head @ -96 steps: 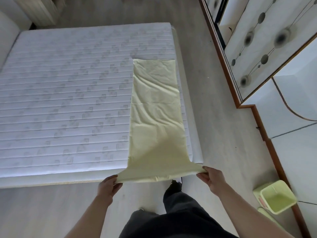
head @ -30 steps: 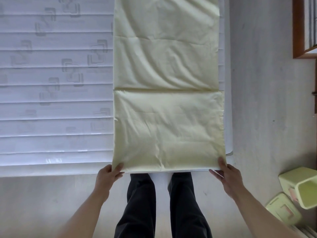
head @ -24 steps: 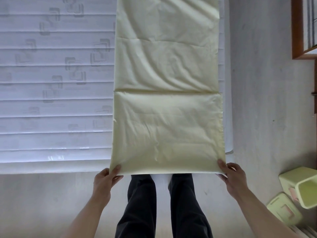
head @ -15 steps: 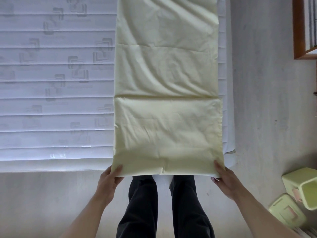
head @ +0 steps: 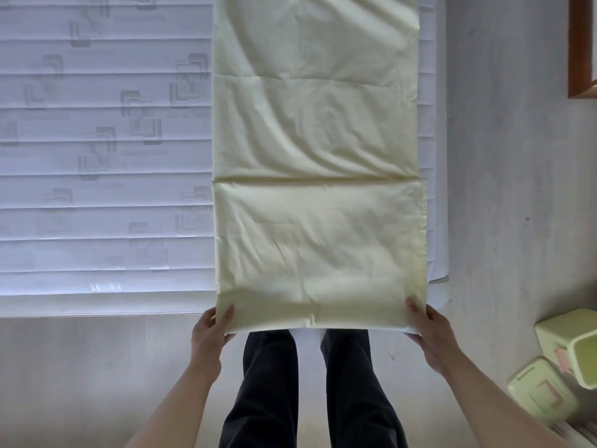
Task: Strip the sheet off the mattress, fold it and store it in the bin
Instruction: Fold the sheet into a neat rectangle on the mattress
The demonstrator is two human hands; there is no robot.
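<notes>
Fingers of my left hand are pinching the near left corner of the pale yellow sheet, thumb lying on top, the rest curled underneath. My right hand is clamping the near right corner the same way, at about 5 o'clock of the cloth. The sheet, folded into a long strip, is lying along the right side of the white quilted mattress, running away toward 12 o'clock, its near end hanging just past the mattress edge over my dark trousers. At 4 o'clock from my right hand, a light green bin is tipped on the grey floor, its lid lying just beside it.
</notes>
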